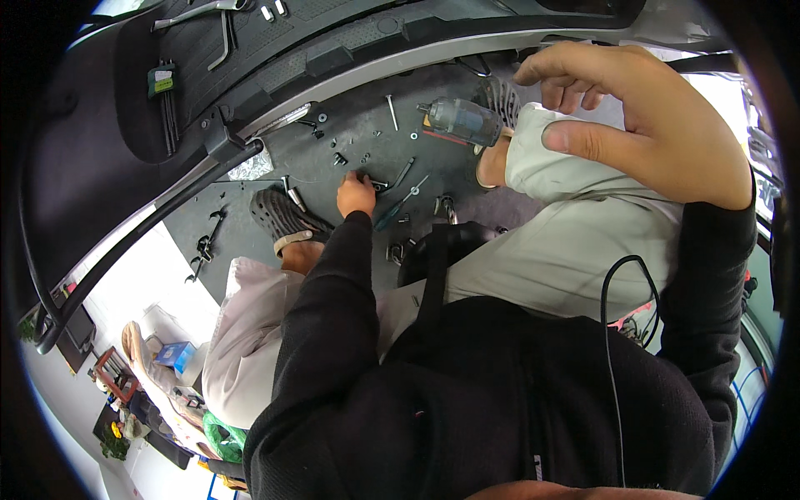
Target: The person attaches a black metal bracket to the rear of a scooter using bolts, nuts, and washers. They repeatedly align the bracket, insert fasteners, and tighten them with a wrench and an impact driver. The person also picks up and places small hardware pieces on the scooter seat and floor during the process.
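My left hand (357, 196) reaches down to the dark mat (275, 179), its fingers drawn together. Right by its fingertips lies a short metal piece (380, 185); whether they grip it cannot be made out. A slim dark tool (406, 172) and a screwdriver with a teal handle (388, 218) rest close to that hand. My right hand (612, 117) is raised over my right knee, thumb and fingers apart, with nothing seen in it. Below its fingers, a grey power driver (467, 121) lies on the mat beside my right shoe.
A large black machine body (317, 62) spans the top, carrying wrenches (200, 10) and a hex key set (164, 104). Scattered on the mat are a long bolt (392, 112), several small fasteners (339, 158) and dark wrenches (204, 246). My left clog (279, 217) stands among them.
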The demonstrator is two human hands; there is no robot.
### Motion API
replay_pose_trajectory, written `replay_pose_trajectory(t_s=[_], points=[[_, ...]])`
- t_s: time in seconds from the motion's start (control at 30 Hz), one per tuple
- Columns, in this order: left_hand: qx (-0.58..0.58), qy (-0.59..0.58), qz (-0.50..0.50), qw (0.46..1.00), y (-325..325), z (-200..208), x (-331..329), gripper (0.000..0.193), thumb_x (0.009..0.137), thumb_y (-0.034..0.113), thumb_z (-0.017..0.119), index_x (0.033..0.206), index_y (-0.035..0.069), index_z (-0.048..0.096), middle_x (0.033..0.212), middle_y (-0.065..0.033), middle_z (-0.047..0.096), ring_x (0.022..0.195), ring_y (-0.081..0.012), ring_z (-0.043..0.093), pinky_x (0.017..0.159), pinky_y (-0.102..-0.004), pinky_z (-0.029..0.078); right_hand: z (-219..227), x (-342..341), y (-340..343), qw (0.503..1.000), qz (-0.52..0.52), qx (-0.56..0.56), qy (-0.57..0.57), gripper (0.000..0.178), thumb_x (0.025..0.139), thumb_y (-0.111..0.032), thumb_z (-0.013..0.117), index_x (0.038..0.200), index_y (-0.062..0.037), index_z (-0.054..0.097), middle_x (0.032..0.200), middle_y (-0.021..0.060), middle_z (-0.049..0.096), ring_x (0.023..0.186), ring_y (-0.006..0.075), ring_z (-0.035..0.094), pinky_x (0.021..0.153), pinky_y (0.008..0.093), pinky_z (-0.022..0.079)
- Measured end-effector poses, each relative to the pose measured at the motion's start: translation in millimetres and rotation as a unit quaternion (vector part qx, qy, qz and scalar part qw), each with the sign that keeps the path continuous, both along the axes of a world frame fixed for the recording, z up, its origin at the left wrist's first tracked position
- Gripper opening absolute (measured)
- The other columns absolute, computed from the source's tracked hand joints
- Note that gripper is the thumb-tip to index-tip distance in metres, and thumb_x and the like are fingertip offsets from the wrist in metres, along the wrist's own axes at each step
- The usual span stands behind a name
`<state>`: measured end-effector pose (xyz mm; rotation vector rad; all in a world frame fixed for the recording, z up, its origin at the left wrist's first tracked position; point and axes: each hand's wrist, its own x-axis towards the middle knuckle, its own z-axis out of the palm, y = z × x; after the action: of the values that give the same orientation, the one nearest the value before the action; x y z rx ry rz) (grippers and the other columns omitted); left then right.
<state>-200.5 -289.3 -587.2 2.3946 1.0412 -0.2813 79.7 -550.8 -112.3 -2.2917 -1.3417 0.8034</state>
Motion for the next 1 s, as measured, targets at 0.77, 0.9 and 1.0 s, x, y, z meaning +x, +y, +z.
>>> replay_pose_trajectory(t_s=[0.77, 0.9, 1.0], points=[[0.004, -0.08, -0.207, 0.975, 16.7, 8.1, 34.6, 0.046, 0.09, 0.04, 0.078, 0.123, 0.01, 0.067, 0.119, -0.0156, 0.066, 0.11, -0.0372, 0.066, 0.089, -0.0487, 0.055, -17.0, 20.3, 18.3, 0.998, -0.013, -0.067, -0.001, 0.051, 0.094, -0.028, 0.075, 0.14, -0.0082, 0.063, 0.117, 0.0104, 0.07, 0.106, 0.0219, 0.065, 0.095, 0.0354, 0.051], [0.072, -0.091, -0.258, 0.959, 4.8, 7.3, 28.8, 0.04, 0.09, 0.033, 0.075, 0.121, 0.01, 0.066, 0.112, -0.0152, 0.066, 0.105, -0.037, 0.067, 0.089, -0.0475, 0.055, -17.7, 20.9, 19.0, 0.998, -0.023, -0.064, 0.013, 0.051, 0.095, -0.029, 0.075, 0.14, -0.0087, 0.063, 0.118, 0.0104, 0.07, 0.107, 0.0221, 0.065, 0.096, 0.0355, 0.051], [0.041, -0.043, -0.284, 0.957, -4.4, 12.9, 27.5, 0.033, 0.094, 0.031, 0.07, 0.12, 0.01, 0.067, 0.111, -0.0153, 0.066, 0.103, -0.0378, 0.067, 0.087, -0.048, 0.055, -19.9, 21.7, 19.0, 0.998, -0.015, -0.068, 0.01, 0.05, 0.096, -0.029, 0.074, 0.141, -0.0089, 0.063, 0.118, 0.0106, 0.07, 0.107, 0.0225, 0.064, 0.096, 0.0356, 0.051]])
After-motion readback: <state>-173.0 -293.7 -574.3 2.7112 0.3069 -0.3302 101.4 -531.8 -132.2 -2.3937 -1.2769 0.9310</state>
